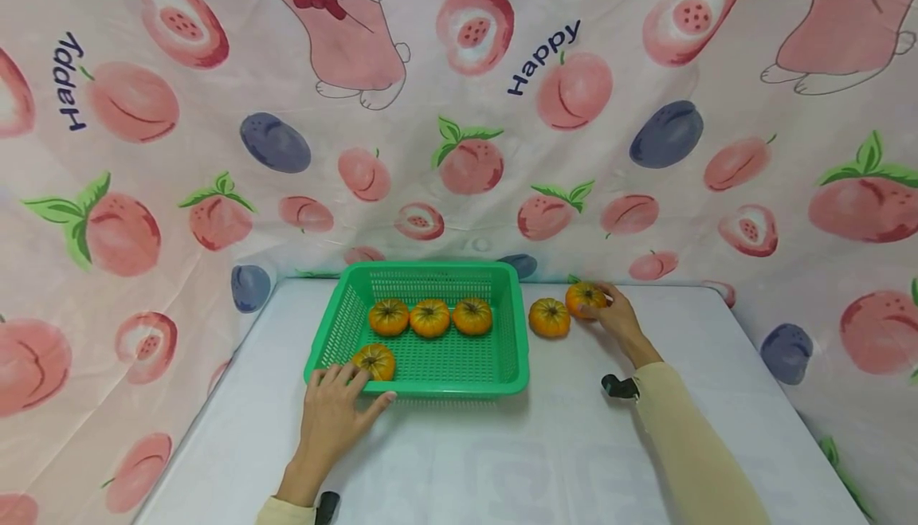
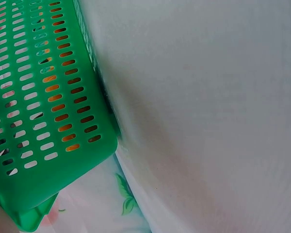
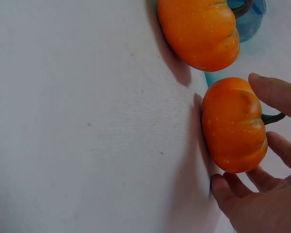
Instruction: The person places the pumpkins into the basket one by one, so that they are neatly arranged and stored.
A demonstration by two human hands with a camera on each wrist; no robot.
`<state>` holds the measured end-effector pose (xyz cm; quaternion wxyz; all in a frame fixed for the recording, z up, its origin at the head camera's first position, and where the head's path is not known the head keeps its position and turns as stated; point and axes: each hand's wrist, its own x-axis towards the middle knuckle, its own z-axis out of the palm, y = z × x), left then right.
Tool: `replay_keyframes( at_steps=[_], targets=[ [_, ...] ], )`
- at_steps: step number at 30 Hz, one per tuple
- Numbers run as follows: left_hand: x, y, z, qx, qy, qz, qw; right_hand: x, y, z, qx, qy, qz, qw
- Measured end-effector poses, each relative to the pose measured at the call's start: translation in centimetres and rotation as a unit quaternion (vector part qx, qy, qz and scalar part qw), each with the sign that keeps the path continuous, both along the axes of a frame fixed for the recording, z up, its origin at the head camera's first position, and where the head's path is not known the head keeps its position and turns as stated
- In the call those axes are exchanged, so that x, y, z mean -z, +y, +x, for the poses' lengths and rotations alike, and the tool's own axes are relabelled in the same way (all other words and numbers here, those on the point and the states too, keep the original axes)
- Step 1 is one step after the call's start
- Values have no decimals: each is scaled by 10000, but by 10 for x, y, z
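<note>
Pumpkin point(image 1: 583, 301): on the white table point(image 1: 545, 453), between the thumb and curved fingers of the right hand point(image 1: 620, 319), grasped by the sides, stem upward. Left of that thumb, a second pumpkin point(image 1: 549, 319), near the green basket point(image 1: 459, 389). Under the fingers of the left hand point(image 1: 331, 413), the basket's near-left rim; from a poor view, cannot tell whether clenched on it or merely resting. Just beyond those fingers, a third pumpkin point(image 1: 376, 362) inside; farther off, three more pumpkins point(image 1: 430, 319) in a row.

Pink cloth point(image 1: 409, 131) is hanging behind | painted peaches point(image 1: 575, 92) are showing on it | white surface point(image 1: 531, 453) is lying below
</note>
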<state>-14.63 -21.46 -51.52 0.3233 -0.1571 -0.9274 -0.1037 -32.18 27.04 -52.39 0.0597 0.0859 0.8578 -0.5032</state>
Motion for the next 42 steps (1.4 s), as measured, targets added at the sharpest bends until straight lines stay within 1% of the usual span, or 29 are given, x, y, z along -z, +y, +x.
replay_keyframes(
  at_steps=[18, 28, 42],
  targets=[
    [1, 0, 0, -1, 14, -24, 10000, -1, -3, -3, -58, -117, 35, 9999],
    [1, 0, 0, -8, 47, -5, 10000, -2, -3, -3, -73, -20, 71, 9999],
    [0, 0, -1, -12, 85, -60, 9999, 2, -2, -6, -74, -12, 47, 10000]
  ],
)
